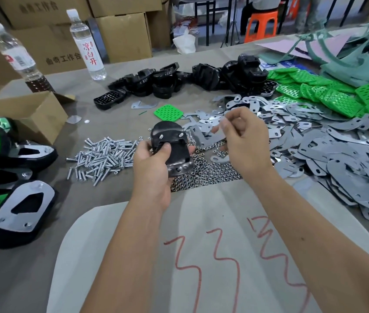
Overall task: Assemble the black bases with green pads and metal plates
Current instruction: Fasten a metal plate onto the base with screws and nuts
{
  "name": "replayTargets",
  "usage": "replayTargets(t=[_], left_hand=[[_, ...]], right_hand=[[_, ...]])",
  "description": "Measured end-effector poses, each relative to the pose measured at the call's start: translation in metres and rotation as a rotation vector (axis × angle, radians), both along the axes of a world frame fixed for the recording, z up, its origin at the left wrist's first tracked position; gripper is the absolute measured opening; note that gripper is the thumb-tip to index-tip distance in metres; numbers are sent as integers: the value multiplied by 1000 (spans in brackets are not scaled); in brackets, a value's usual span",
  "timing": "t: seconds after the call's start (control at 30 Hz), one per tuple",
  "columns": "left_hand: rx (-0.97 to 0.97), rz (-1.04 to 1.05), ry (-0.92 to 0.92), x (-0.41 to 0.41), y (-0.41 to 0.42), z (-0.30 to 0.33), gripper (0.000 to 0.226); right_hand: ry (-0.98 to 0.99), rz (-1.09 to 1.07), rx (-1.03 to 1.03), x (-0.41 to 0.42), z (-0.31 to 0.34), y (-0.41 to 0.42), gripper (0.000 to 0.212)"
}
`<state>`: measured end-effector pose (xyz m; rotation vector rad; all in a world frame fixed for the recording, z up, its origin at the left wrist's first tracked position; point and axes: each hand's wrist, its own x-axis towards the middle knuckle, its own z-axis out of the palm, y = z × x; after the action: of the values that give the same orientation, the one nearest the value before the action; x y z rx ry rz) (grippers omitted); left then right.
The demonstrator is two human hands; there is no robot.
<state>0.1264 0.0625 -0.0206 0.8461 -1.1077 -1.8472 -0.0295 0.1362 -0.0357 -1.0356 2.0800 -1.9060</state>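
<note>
At centre, just above the scrawled sheet, the left hand (154, 163) grips a black base (172, 150) underside up, screw tips poking through. The right hand (244, 141), at three o'clock, pinches something thin; a metal plate (203, 136) hangs there, though blur hides the grip. Finished units (16, 206) pile at nine o'clock. Far off, at twelve to two, black bases (179, 80), green pads (328, 93) and plates (337, 154) still wait: plenty left.
</note>
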Motion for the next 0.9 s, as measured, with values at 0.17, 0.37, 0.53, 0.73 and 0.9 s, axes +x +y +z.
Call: replayTargets(t=[0.17, 0.37, 0.53, 0.73, 0.9], left_hand=[[1, 34, -40, 1, -2, 2, 18], [9, 85, -30, 1, -3, 2, 24], [46, 85, 3, 0, -6, -3, 20], [144, 86, 95, -1, -9, -5, 18], [195, 120, 155, 0, -15, -8, 18]], right_hand=[[-158, 32, -33, -2, -2, -2, 11], [-265, 140, -36, 1, -2, -3, 21], [-302, 119, -231, 5, 2, -3, 22], [-136, 179, -303, 27, 12, -5, 34], [-208, 338, -345, 43, 8, -8, 29]])
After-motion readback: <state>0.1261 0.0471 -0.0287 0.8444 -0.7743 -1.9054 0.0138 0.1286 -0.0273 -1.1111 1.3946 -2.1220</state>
